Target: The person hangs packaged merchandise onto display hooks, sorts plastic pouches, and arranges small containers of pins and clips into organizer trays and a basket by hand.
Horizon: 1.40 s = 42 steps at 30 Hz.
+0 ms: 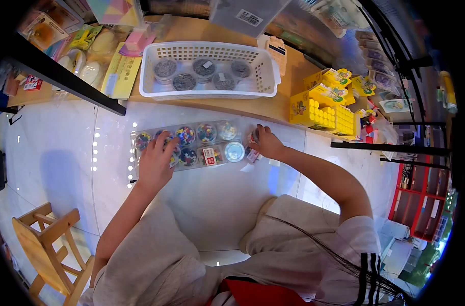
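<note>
A clear plastic tray (181, 166) lies on the pale floor, holding two rows of round clear tubs. Most tubs contain small multicoloured pieces, like the tub (206, 132) in the back row. One tub (234, 151) at the front right looks pale blue-white, and a red-and-white label (210, 156) sits beside it. My left hand (157, 159) rests over the tray's left part, fingers spread across the tubs. Just past the tray's right end, my right hand (266, 141) is closed on a small round tub (254, 135), partly hidden by the fingers. Below it lies a small labelled pack (251, 155).
A white basket (207, 94) with several round tubs of grey contents stands on the wooden shelf (242, 106). Yellow boxes (314, 109) are to its right. A black metal post (72, 76) slants across the left. A wooden stool (49, 245) stands at lower left.
</note>
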Motion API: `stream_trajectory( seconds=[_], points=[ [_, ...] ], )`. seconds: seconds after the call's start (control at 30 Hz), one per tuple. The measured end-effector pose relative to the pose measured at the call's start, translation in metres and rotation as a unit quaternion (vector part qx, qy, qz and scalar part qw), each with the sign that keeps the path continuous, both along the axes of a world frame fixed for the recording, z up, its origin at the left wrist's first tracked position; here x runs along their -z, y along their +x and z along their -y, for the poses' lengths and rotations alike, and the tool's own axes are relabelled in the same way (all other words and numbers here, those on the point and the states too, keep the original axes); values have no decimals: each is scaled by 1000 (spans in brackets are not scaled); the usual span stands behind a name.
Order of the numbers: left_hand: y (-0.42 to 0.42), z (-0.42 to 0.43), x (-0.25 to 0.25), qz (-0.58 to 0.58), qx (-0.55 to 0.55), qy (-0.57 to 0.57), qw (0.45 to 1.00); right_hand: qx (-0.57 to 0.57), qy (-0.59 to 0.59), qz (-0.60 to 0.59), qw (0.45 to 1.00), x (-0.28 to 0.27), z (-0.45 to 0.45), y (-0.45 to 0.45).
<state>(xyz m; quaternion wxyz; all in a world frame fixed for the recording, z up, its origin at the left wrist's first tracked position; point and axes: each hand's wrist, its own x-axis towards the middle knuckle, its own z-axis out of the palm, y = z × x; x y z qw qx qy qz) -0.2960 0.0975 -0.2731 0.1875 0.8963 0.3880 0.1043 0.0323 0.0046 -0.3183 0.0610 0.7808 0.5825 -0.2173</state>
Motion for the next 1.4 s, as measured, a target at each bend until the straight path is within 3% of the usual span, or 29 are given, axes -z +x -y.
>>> stream_trajectory(
  seconds=[0.07,0.23,0.3,0.37,0.43,0.53,0.67,0.83,0.93,1.03,1.13,1.4],
  points=[
    [-1,-2,2,1,6,-10,1000,0,-78,-13,997,7,-12,4],
    [-4,-2,3,-3,17,1,1000,-130,-198,49,970,-120,-68,-38],
    [-5,-2,5,0,16,6,1000,-154,-117,-6,981,-164,-92,-57],
    [-5,-3,4,5,17,7,1000,-166,164,-121,965,-192,-108,-79],
    [-4,-2,2,13,11,0,1000,-190,305,-130,924,-185,-136,-98],
    [-4,-4,1,12,8,-5,1000,-211,321,-12,923,-156,-176,-118],
    [-6,-2,3,7,14,2,1000,-220,326,56,918,-109,-203,-126],
    [-8,-3,5,2,14,-4,1000,-231,305,140,913,-110,-198,-126],
    [-9,-3,6,7,18,-8,1000,-156,308,33,938,-108,-198,-126],
    [-10,-3,6,12,22,-9,1000,-102,300,-1,948,-109,-202,-133],
    [-10,-3,8,13,25,-8,1000,-138,366,-79,917,-100,-210,-142],
    [-9,-4,6,9,28,-3,1000,-148,419,-134,886,-96,-211,-141]
  ],
)
